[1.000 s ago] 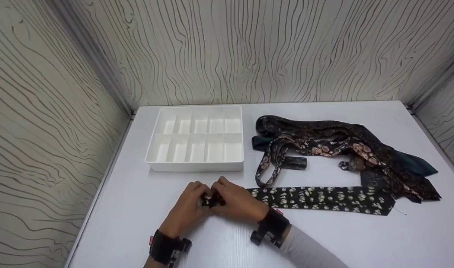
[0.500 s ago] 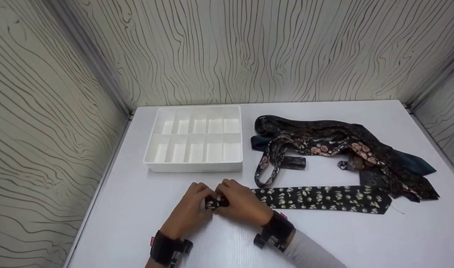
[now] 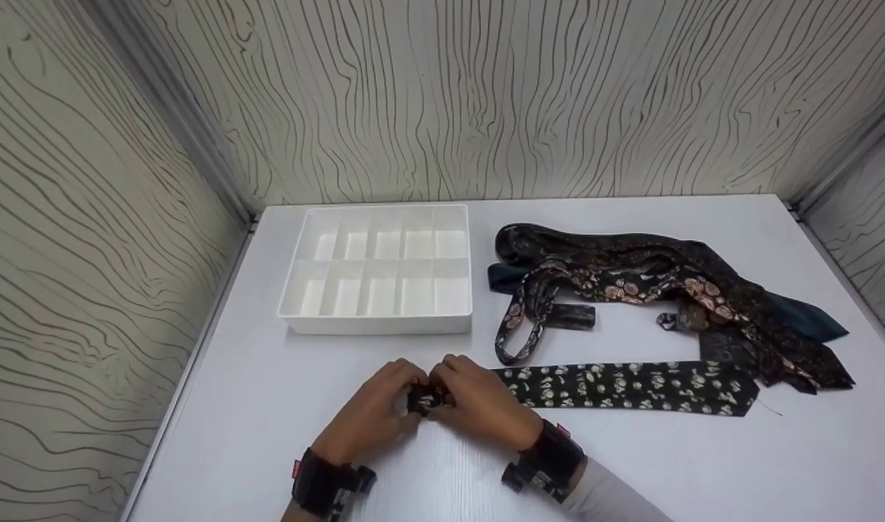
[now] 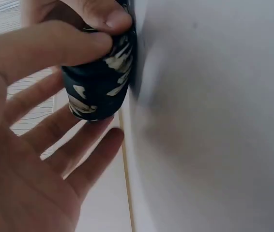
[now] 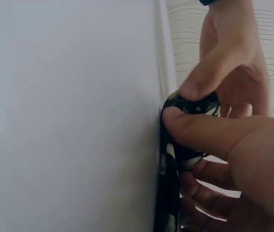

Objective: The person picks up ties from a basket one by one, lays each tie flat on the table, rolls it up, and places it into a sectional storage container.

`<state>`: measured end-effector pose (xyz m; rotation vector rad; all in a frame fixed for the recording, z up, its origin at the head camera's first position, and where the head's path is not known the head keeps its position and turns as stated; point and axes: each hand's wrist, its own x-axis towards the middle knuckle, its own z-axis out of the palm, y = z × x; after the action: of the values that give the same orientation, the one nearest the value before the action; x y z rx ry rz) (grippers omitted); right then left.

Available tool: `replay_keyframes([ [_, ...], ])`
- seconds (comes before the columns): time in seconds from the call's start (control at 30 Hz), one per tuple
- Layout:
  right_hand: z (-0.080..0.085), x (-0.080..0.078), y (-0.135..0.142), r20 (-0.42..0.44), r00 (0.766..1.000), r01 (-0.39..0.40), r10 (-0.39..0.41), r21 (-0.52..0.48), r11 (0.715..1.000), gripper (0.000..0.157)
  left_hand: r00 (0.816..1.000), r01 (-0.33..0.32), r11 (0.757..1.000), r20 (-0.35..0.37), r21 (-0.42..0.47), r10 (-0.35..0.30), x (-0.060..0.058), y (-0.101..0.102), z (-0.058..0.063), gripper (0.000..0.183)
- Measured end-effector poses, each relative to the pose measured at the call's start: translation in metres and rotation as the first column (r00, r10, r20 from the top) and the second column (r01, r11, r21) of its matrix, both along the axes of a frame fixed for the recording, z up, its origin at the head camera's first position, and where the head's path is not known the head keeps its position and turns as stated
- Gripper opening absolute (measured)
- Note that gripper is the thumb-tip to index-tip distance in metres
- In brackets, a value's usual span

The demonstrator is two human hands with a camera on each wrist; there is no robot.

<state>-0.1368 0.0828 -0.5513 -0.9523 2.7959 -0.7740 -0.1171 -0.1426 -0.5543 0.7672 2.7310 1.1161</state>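
A dark necktie with a pale floral print lies along the table, its wide pointed end flat on the right. The other end is wound into a thick roll standing on its edge. My left hand holds the roll's left side between thumb and fingers; in the left wrist view some fingers are spread behind it. My right hand grips the roll from the right, thumb near and fingers beyond, as the right wrist view also shows. Most of the roll is hidden by the hands in the head view.
Behind the hands stands a white divided box with two rows of compartments, nothing in them. At the right back lies a heap of dark patterned neckties, with a teal necktie end sticking out. Patterned walls border the white table.
Both hands have shifted slightly right and nearer with the roll, turning it along the necktie. Less of the flat length shows between the right hand and the wide end.
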Motion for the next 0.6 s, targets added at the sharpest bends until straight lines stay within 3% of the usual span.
replay_keyframes([
  [0.1, 0.000, 0.000, 0.003, 0.008, 1.000, 0.001, -0.002, 0.023, 1.000, 0.049, 1.000, 0.000, 1.000, 0.002, 0.015, 0.000, 0.000, -0.002, 0.000, 0.046],
  [0.2, -0.001, -0.001, 0.007, -0.018, 1.000, -0.016, 0.016, 0.035, 0.999, 0.050, 1.000, -0.019, 0.999, -0.016, 0.030, 0.019, 0.000, -0.004, -0.001, 0.046],
  [0.6, -0.003, -0.010, 0.021, 0.031, 1.000, 0.001, -0.001, -0.022, 1.000, 0.025, 0.997, -0.080, 0.995, 0.016, 0.063, 0.079, 0.000, -0.005, 0.004, 0.043],
])
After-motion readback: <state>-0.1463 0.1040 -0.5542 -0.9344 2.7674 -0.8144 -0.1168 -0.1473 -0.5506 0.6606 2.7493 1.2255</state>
